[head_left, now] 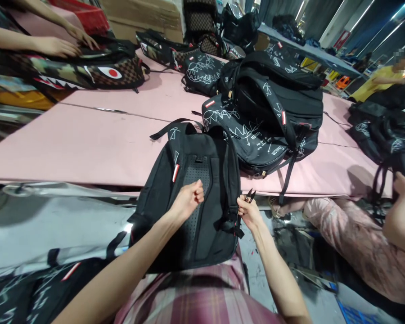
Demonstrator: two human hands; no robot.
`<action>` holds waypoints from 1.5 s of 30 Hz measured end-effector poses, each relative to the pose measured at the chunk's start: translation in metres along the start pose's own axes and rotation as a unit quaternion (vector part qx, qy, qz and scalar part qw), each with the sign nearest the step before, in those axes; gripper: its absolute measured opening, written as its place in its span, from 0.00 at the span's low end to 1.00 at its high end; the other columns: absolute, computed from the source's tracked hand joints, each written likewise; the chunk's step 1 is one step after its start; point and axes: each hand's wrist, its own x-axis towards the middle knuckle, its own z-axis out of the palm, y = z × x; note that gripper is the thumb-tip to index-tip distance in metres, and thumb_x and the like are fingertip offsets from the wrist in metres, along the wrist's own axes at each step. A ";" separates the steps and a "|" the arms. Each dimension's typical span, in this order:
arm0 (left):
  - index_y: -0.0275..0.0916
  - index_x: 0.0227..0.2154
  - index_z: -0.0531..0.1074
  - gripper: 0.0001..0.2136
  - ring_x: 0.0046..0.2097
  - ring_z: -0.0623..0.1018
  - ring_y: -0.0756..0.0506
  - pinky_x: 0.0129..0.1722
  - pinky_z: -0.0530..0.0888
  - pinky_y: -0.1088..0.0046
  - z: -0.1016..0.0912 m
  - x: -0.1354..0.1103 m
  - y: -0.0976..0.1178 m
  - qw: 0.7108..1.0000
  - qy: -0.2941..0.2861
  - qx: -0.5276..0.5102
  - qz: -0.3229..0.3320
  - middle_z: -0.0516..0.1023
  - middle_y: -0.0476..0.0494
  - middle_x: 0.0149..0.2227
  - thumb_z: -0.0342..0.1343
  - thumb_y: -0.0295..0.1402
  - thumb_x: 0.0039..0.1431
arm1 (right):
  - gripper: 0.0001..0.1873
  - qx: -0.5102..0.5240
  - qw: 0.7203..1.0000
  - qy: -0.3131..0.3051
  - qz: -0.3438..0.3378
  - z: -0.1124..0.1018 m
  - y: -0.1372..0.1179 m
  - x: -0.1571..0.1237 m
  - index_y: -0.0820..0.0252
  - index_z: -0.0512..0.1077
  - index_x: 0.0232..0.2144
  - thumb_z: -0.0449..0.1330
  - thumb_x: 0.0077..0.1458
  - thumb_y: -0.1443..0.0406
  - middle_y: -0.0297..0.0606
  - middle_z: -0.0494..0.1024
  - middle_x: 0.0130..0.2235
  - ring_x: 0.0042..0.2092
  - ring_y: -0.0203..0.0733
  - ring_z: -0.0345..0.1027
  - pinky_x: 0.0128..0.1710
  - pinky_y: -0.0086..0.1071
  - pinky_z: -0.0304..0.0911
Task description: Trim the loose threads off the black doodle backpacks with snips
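Note:
A black backpack [205, 180] leans from my lap onto the table edge, its padded back panel and shoulder straps facing up. My left hand [190, 198] is closed above the middle of that panel; whatever its curled fingers hold, if anything, is hidden. At the backpack's right side, my right hand [249, 210] grips small black thread snips [250, 195], whose points stick up past the fingers. Its fingertips are close to the edge of the right strap, and I cannot tell whether they also pinch it. A strap buckle [230, 220] lies just left of this hand.
Black backpacks with white scribbles [253, 130] pile up on the pink table [97, 144]. At the far left, another person's hands [59, 45] rest on a shark-face bag [111, 72]. A co-worker's arm [403, 216] is at right. Another black bag [54, 288] lies lower left.

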 end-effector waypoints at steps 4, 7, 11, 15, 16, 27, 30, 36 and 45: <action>0.34 0.31 0.71 0.16 0.27 0.74 0.50 0.24 0.68 0.78 0.018 -0.003 -0.017 0.991 0.006 0.124 0.049 0.74 0.45 0.27 0.59 0.43 0.45 | 0.23 0.008 1.000 -0.018 -0.004 0.005 0.003 0.002 0.60 0.58 0.17 0.71 0.30 0.62 0.19 0.49 0.15 0.16 0.22 0.38 0.15 0.22 0.37; 0.35 0.35 0.74 0.15 0.29 0.75 0.48 0.24 0.69 0.77 0.038 0.003 -0.029 0.964 0.006 0.252 0.088 0.77 0.44 0.30 0.57 0.39 0.47 | 0.22 0.005 1.000 -0.006 -0.011 0.007 0.004 0.002 0.60 0.59 0.18 0.71 0.30 0.62 0.19 0.50 0.14 0.16 0.22 0.38 0.15 0.22 0.38; 0.36 0.25 0.73 0.10 0.24 0.72 0.50 0.26 0.67 0.76 0.046 0.003 -0.028 0.943 0.006 0.308 0.123 0.73 0.48 0.20 0.52 0.36 0.52 | 0.22 -0.003 0.999 0.021 -0.029 0.005 0.005 0.002 0.60 0.60 0.19 0.71 0.30 0.61 0.19 0.51 0.14 0.16 0.22 0.38 0.15 0.22 0.38; 0.37 0.19 0.71 0.09 0.25 0.70 0.51 0.29 0.64 0.77 0.036 -0.026 -0.015 0.902 -0.169 0.361 0.165 0.72 0.49 0.21 0.51 0.30 0.51 | 0.22 -0.008 0.998 0.042 -0.039 0.003 0.007 0.002 0.59 0.59 0.19 0.70 0.31 0.60 0.19 0.50 0.14 0.16 0.22 0.37 0.15 0.22 0.36; 0.37 0.19 0.71 0.09 0.26 0.70 0.51 0.28 0.64 0.78 0.032 -0.035 -0.011 0.882 -0.243 0.371 0.158 0.72 0.49 0.22 0.51 0.30 0.51 | 0.21 -0.010 0.998 0.042 -0.039 0.003 0.008 0.002 0.60 0.60 0.19 0.70 0.31 0.60 0.19 0.50 0.14 0.16 0.23 0.37 0.15 0.22 0.36; 0.37 0.23 0.71 0.07 0.46 0.72 0.44 0.48 0.67 0.67 0.024 -0.010 -0.002 0.986 -0.097 0.059 0.123 0.75 0.41 0.41 0.58 0.35 0.50 | 0.21 -0.027 0.998 0.043 -0.042 0.011 0.008 0.000 0.60 0.61 0.20 0.70 0.30 0.60 0.20 0.53 0.16 0.16 0.23 0.39 0.16 0.23 0.37; 0.37 0.25 0.64 0.07 0.36 0.74 0.50 0.39 0.71 0.72 0.027 0.007 -0.012 0.993 -0.049 -0.111 0.007 0.73 0.45 0.32 0.55 0.34 0.52 | 0.21 -0.029 0.998 0.042 -0.045 0.011 0.008 -0.002 0.59 0.60 0.20 0.70 0.30 0.59 0.20 0.52 0.16 0.16 0.23 0.38 0.16 0.23 0.37; 0.38 0.23 0.61 0.09 0.16 0.54 0.56 0.17 0.52 0.81 0.023 0.001 -0.017 0.995 -0.076 -0.054 -0.017 0.50 0.59 0.15 0.55 0.34 0.53 | 0.20 -0.049 0.997 0.040 -0.044 0.013 0.012 -0.003 0.60 0.61 0.21 0.69 0.31 0.60 0.21 0.53 0.17 0.17 0.24 0.39 0.17 0.24 0.37; 0.39 0.25 0.66 0.03 0.26 0.70 0.45 0.27 0.59 0.74 0.022 -0.003 -0.011 0.871 -0.080 0.464 0.141 0.65 0.49 0.18 0.54 0.29 0.52 | 0.15 -0.189 0.975 0.051 -0.108 0.018 0.021 -0.005 0.60 0.64 0.20 0.66 0.36 0.59 0.25 0.57 0.18 0.21 0.28 0.44 0.20 0.26 0.40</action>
